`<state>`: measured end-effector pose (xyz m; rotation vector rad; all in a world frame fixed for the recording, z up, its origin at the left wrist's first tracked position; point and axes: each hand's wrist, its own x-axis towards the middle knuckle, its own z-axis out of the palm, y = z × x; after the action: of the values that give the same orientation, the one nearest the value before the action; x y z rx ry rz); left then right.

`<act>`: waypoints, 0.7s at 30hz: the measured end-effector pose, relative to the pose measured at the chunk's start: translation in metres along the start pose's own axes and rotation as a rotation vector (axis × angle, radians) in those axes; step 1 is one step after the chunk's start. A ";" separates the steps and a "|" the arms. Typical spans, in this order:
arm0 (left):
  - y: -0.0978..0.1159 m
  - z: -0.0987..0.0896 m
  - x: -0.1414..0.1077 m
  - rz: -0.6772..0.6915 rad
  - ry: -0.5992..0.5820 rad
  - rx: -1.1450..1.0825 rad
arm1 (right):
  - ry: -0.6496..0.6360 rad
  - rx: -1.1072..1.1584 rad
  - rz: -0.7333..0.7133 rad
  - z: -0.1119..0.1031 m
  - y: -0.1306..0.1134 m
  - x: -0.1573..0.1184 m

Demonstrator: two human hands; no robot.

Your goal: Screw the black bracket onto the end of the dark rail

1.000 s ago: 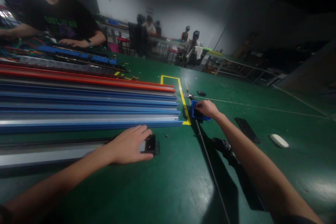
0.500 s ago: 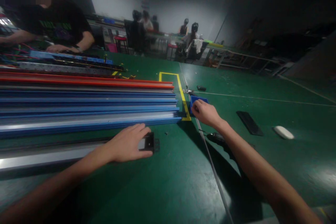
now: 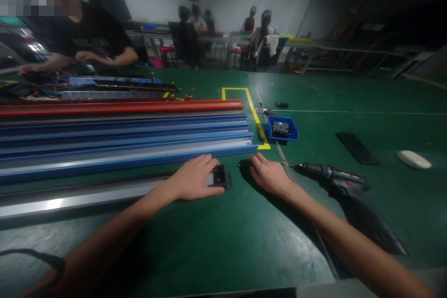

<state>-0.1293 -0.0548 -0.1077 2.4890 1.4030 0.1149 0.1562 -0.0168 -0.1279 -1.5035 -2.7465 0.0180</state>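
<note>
My left hand is wrapped over the end of a black and silver rail, near its black end piece. My right hand hovers low over the table to the right of that end, fingers curled together; whether they hold anything is hidden. A blue bin with a black block in it stands beyond my right hand. The black power drill lies on the table to the right, its bit pointing left toward my right hand.
Several blue rails and red rails lie beyond the black one. Yellow tape marks the table by their ends. A black flat object and a white rounded object lie right. A person works at the far left.
My right hand has left the blue bin and come back nearer the rail end, uncovering the black block. My left hand still holds the rail. The view has shifted, showing more of the drill.
</note>
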 end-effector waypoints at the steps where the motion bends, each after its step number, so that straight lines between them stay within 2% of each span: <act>1: 0.000 0.000 0.000 -0.001 0.005 0.000 | 0.025 0.026 -0.007 0.001 0.000 -0.001; 7: 0.000 -0.001 -0.002 0.062 -0.011 0.061 | 0.039 0.186 -0.209 -0.003 -0.018 -0.002; 11: -0.001 0.001 -0.001 0.022 0.024 -0.019 | -0.011 0.277 -0.360 -0.006 -0.036 0.008; 16: -0.001 0.002 0.000 0.005 0.022 -0.061 | -0.077 0.391 -0.338 0.000 -0.045 0.020; 21: 0.000 -0.001 0.000 0.020 0.014 -0.037 | -0.061 0.538 -0.294 0.013 -0.043 0.020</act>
<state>-0.1290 -0.0547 -0.1070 2.4773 1.3696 0.1613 0.1095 -0.0232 -0.1405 -0.9696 -2.6623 0.7403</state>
